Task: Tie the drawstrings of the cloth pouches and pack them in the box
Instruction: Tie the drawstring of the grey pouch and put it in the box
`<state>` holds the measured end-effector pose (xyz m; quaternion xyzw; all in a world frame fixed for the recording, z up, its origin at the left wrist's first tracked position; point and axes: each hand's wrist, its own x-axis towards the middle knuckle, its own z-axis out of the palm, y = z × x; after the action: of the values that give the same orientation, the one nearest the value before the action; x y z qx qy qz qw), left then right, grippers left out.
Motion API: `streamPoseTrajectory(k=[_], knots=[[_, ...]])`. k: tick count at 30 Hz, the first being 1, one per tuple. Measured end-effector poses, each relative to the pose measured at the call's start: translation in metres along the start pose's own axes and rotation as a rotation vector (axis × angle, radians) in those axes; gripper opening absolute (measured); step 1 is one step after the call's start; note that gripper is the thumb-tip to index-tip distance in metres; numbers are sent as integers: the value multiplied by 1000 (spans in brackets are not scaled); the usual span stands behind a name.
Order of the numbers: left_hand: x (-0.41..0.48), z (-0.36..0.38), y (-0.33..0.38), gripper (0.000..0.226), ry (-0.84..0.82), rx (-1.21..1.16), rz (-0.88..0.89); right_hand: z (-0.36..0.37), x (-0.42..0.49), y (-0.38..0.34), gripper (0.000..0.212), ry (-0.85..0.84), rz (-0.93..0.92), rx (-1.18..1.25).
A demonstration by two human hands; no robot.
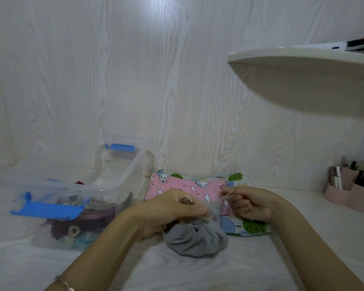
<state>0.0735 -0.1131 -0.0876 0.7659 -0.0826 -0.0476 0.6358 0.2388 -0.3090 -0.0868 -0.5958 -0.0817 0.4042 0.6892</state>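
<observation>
We are mid-tie on the grey pouch, its mouth already gathered. Our left hand is closed around the bunched neck, while our right hand pinches the pale drawstring and draws it up and to the right — the knot itself, as far as we can judge, is not yet set. Next we likely need to loop and pull snug. The pouch lies on the table just under both hands, in front of the patterned pouches; the clear box — holding pouches — stands open to our left.
</observation>
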Motion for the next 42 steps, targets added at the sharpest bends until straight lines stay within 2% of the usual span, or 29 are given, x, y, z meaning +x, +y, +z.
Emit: streamPoseTrajectory(k=[2,3,4,5,6,8,10,11,14,18,20,22,24,27,31,32,35,39,42], knots=[[5,0,-2,14,163,-109,-25,-3,-5,1,58,-85,-109,163],[7,1,-2,14,249,-195,-47,-3,-9,1,68,-106,-146,254],[9,-1,-4,14,321,-267,-62,-1,-10,0,65,-102,-157,332],[10,-2,-3,14,385,-315,-85,4,-11,-1,54,-55,-184,369],[10,-3,-3,14,430,-355,-98,8,-11,-1,40,36,-233,308],[12,-5,-4,23,491,-388,-105,19,-11,2,15,296,-397,-173],[13,-2,-4,34,530,-373,-106,38,-19,10,14,284,-476,-614],[11,0,-3,29,534,-358,-98,49,-22,15,20,202,-467,-691],[13,2,-6,19,498,-321,-46,79,-26,30,19,24,-458,-669],[12,2,-5,17,508,-213,-3,87,-12,41,19,49,-463,-491],[10,4,0,31,486,-157,32,86,-9,42,20,44,-431,-367],[8,5,4,43,493,-86,37,84,-8,43,20,69,-431,-310],[11,1,5,35,524,-24,65,82,-7,43,17,108,-435,-259],[11,-5,4,38,605,167,147,81,-7,42,16,153,-484,-125],[7,-12,3,42,689,511,199,80,-7,41,35,305,-578,-194],[7,-14,3,43,701,517,195,81,-8,41,35,308,-612,-259],[9,-19,6,42,691,431,227,84,-13,41,16,200,-709,-500],[11,-17,15,37,550,241,300,90,-19,48,22,-29,-559,-730],[21,-15,21,34,505,136,250,90,-18,51,18,-120,-487,-656]])
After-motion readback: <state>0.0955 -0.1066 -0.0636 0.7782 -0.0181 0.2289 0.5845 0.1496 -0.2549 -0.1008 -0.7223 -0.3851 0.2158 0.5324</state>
